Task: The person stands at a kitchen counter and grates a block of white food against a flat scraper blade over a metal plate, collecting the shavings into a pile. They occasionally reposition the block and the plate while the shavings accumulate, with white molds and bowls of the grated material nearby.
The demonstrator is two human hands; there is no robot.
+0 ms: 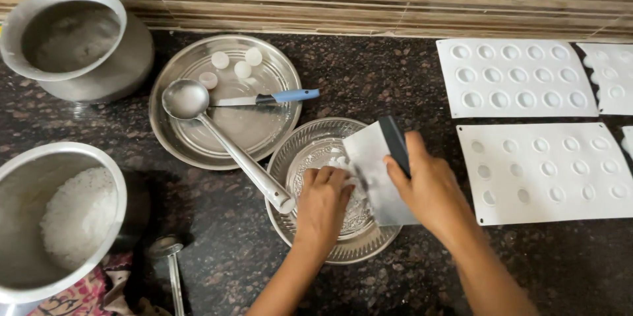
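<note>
My right hand (428, 187) grips the black handle of a steel bench scraper (374, 171), with the blade tilted over a patterned glass bowl (310, 141). My left hand (323, 204) reaches into the bowl with its fingers against the blade, rubbing white paste off it. What lies under the fingers is hidden. A steel ladle (217, 134) leans from the round steel plate (191, 144) onto the bowl's rim beside my left hand.
The plate holds several white discs (231, 65) and a blue-handled knife (277, 98). White silicone moulds (514, 77) with round cavities lie at right on the dark granite counter (395, 78). A steel pot (72, 42) stands at back left. Another pot with white grains (72, 217) is near left.
</note>
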